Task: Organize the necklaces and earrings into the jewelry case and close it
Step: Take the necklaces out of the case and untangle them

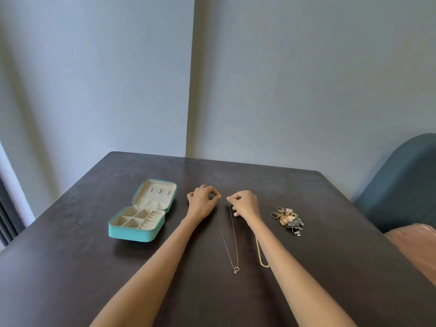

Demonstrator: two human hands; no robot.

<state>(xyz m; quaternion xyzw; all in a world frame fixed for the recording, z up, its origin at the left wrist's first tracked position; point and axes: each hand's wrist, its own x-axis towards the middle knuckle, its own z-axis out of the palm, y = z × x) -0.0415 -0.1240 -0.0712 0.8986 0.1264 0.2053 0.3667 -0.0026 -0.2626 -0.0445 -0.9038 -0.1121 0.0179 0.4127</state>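
At mid-frame, the left hand [203, 201] and right hand [244, 202] each pinch an end of a thin pendant necklace [232, 244], its loop trailing down the dark counter [70, 267]. The teal jewelry case [141, 212] lies open at left; earrings [288, 219] are heaped at right.

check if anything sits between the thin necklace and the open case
Nothing visible does. Both hands, left hand and right hand, pinch the thin necklace at its ends. The case lies open to the left; only the left forearm crosses the bare table between them.
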